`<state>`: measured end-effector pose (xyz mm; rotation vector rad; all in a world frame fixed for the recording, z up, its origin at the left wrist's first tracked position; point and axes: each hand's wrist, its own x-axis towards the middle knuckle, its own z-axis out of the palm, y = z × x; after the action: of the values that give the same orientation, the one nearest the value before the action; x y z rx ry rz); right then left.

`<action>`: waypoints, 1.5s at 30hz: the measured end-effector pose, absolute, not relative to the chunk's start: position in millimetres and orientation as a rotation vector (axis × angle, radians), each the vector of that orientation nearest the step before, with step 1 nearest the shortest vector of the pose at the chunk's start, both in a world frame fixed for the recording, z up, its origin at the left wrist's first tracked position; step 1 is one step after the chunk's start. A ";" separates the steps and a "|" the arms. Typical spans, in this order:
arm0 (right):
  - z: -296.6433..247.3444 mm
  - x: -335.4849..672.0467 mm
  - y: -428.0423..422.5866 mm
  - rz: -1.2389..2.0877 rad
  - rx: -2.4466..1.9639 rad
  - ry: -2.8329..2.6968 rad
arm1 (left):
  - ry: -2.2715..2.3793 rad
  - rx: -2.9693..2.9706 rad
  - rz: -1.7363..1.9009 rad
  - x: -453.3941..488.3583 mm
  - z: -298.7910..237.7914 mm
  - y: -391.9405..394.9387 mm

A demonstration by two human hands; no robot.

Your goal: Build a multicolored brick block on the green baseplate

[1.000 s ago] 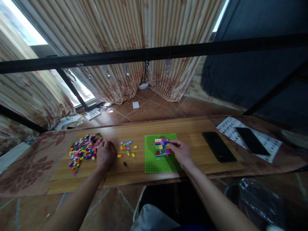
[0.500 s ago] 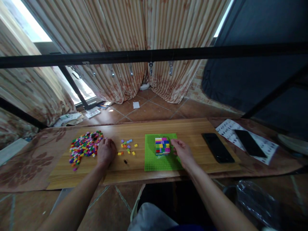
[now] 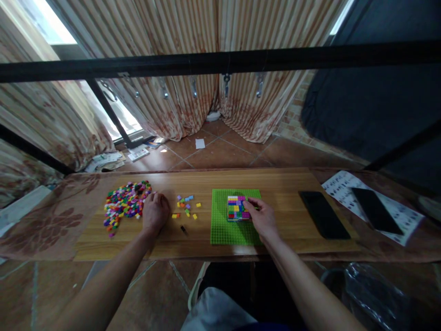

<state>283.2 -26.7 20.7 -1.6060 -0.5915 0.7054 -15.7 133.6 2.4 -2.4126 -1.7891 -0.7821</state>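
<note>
A square stack of multicoloured building bricks (image 3: pixel 236 209) stands on a green studded baseplate (image 3: pixel 220 234). My right hand (image 3: pixel 263 218) is at the stack's right side, thumb and forefinger pinched over its upper right part. Whatever lies between those fingertips is too small to make out. On the left, my left hand (image 3: pixel 155 210) rests on the board with curled fingers, against the right edge of a pile of small mixed bricks (image 3: pixel 126 202). Its fingertips are hidden. Several loose bricks (image 3: pixel 188 207) lie scattered between that hand and the baseplate, with a small black piece (image 3: pixel 183 228) nearer me.
The wooden board (image 3: pixel 193 248) lies on a brown patterned cloth (image 3: pixel 65 207). To the right are a black phone (image 3: pixel 324 215), a printed sheet (image 3: pixel 339 181) and a second dark phone (image 3: pixel 377 210) on it. A black metal bar (image 3: pixel 206 62) crosses beyond the board.
My right hand has moved left, from beside the brick stack to its upper right part. The left hand stays by the pile. The camera view has shifted slightly.
</note>
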 end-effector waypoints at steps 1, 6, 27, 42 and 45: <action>20.7 283.2 -26.3 0.706 -1.600 -0.578 | -1.792 -2.413 -0.787 -15.3 2.9 133.0; 26.3 283.7 -23.1 0.787 -1.544 -0.479 | -1.791 -2.406 -0.808 -13.7 4.5 130.7; 44.0 172.3 -18.2 0.474 -1.697 -1.662 | -1.784 -2.347 -0.825 -17.7 -11.1 136.0; 9.8 146.5 9.7 0.195 -1.919 -1.931 | -1.786 -2.381 -0.895 -18.1 -9.9 135.5; 7.6 151.0 -2.4 0.239 -1.779 -1.896 | -1.788 -2.394 -0.887 -18.0 -8.8 135.5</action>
<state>151.0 -2.4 7.6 -1.7795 -1.8956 0.2388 -18.0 135.5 -8.8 -2.3935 -1.7880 -0.8870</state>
